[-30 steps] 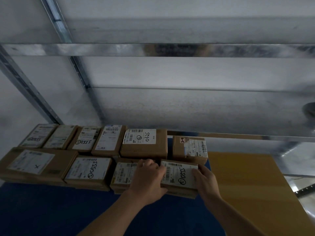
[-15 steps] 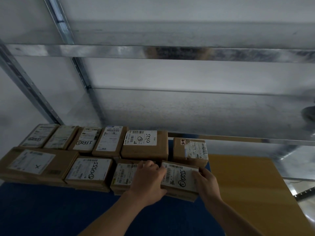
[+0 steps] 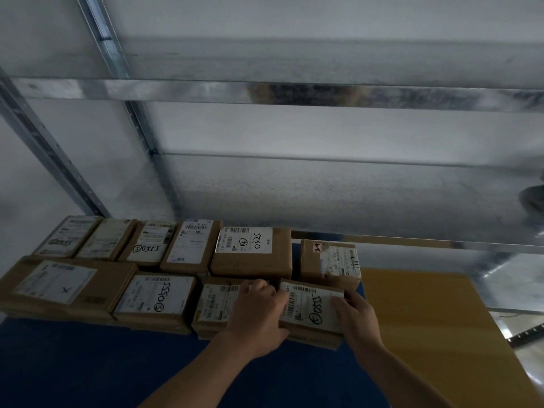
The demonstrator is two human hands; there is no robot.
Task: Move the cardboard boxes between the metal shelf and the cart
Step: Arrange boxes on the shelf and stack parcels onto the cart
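A small cardboard box (image 3: 310, 307) with a white label and handwritten digits sits at the right end of the front row on a blue surface (image 3: 88, 366). My left hand (image 3: 256, 310) grips its left side, fingers curled over the edge. My right hand (image 3: 354, 315) grips its right side. Several more labelled cardboard boxes lie in two rows to the left and behind, among them a box marked 5540 (image 3: 253, 254) and a taped box (image 3: 329, 263). Empty metal shelf levels (image 3: 294, 92) rise behind.
A yellow-brown board (image 3: 426, 319) lies right of the blue surface. Slotted metal shelf uprights (image 3: 53, 160) slant at the left. A long flat box (image 3: 59, 287) fills the front left corner.
Both hands keep their hold on the small box. Its front edge has tipped up slightly and the hands have shifted a little toward the back.
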